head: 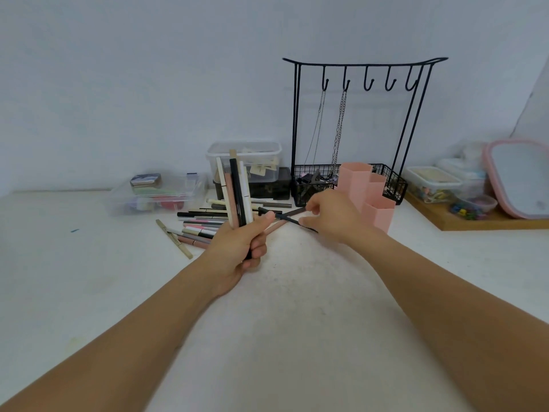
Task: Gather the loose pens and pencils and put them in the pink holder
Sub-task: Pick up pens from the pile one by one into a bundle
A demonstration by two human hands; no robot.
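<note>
A bundle of pens and pencils [236,188] is held upright in the left hand [240,245], the fingers wrapped closed around the lower ends. The right hand [329,220] is lowered over the white table [282,292], its fingertips drawn together on a thin dark pencil [285,217] lying crossed over a pink one; whether it is fully pinched cannot be told. More loose pens [199,224] are scattered flat just left of the bundle. The pink holder [377,206] stands empty just beside the right hand, in front of the black wire rack [356,129]. These sticks are judged light, stiff and smooth, apt to roll or slip; each is best taken near its middle, and the bundle kept squeezed low down.
</note>
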